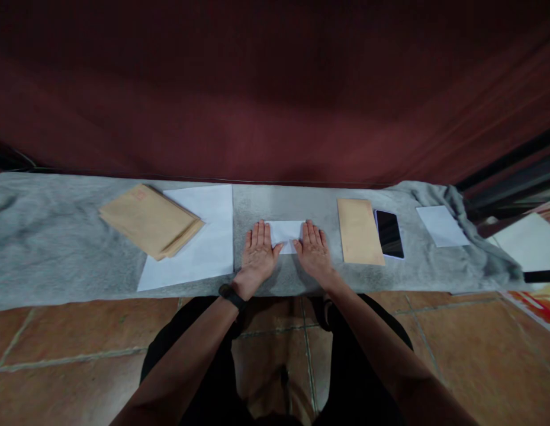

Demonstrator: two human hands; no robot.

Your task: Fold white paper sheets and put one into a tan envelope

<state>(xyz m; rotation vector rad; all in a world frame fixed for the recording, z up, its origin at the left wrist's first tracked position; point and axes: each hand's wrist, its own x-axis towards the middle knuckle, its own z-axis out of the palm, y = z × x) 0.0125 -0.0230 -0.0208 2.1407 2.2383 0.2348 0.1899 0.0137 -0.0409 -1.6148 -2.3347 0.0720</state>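
A small folded sheet of white paper [287,229] lies on the grey cloth in front of me. My left hand [259,253] rests flat over its left end, fingers stretched away from me and thumb pointing inward. Over the right end my right hand [314,251] lies flat in the same way. Both palms face down, and the hands hide the paper's two short ends. Right of my right hand is a single brown envelope [360,232]. To the left, a stack of brown envelopes [148,222] lies partly on large white sheets [208,248].
Grey cloth [57,236] covers the long narrow surface, with a dark red wall or drape [275,142] behind it. A phone [389,234] lies against the single envelope. Farther right are a white sheet [442,226] and bunched cloth [479,242]. Below is a tiled floor [79,367].
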